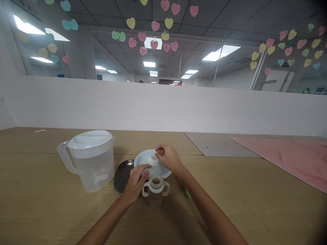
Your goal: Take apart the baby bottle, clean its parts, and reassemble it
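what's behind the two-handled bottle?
A pale bowl, and seen against it a white bottle top, apparently pinched by the right hand. The bottle covers part of the bowl's near rim, the left hand its left side; what's there can't be seen.

I hold the white teat (153, 160) over the bowl (167, 174); the open, two-handled bottle (155, 193) stands upright at its near side.

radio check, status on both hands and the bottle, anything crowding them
Right hand pinching white teat at pale bowl; left hand alongside. Two-handled bottle upright, mouth open. Metal tray close by left hand.
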{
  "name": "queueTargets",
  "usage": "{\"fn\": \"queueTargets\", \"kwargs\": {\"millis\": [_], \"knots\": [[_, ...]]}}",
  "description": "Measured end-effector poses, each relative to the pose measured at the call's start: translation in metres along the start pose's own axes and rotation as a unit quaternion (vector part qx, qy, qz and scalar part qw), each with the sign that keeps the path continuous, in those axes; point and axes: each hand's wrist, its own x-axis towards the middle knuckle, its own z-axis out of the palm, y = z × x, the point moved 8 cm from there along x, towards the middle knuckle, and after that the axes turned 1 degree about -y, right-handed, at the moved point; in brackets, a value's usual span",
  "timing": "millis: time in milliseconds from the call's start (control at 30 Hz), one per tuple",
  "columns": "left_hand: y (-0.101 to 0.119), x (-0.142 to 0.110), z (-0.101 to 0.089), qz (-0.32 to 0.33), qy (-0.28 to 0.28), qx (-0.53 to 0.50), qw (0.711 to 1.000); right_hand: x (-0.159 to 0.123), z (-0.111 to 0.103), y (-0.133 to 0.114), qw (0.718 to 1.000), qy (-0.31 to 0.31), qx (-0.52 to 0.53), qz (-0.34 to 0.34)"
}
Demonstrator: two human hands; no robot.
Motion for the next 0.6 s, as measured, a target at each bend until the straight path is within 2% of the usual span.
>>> {"fn": "queueTargets", "kwargs": {"millis": [233,400,500,600], "knots": [[0.005,0.0,0.002,0.007,-0.013,-0.002,1.0,0.01,0.001,0.033,0.998,-0.017,0.004,0.062],[0.0,0.0,0.006,0.0,-0.03,0.005,1.0,0.014,-0.034,0.052,0.992,0.073,-0.038,0.1],[-0.003,0.001,0.014,0.001,-0.068,0.014,0.998,0.014,-0.045,0.063,0.99,0.078,-0.005,0.119],[-0.005,0.001,0.019,-0.003,-0.098,0.023,0.995,0.015,-0.042,0.061,0.992,0.069,0.007,0.107]]}}
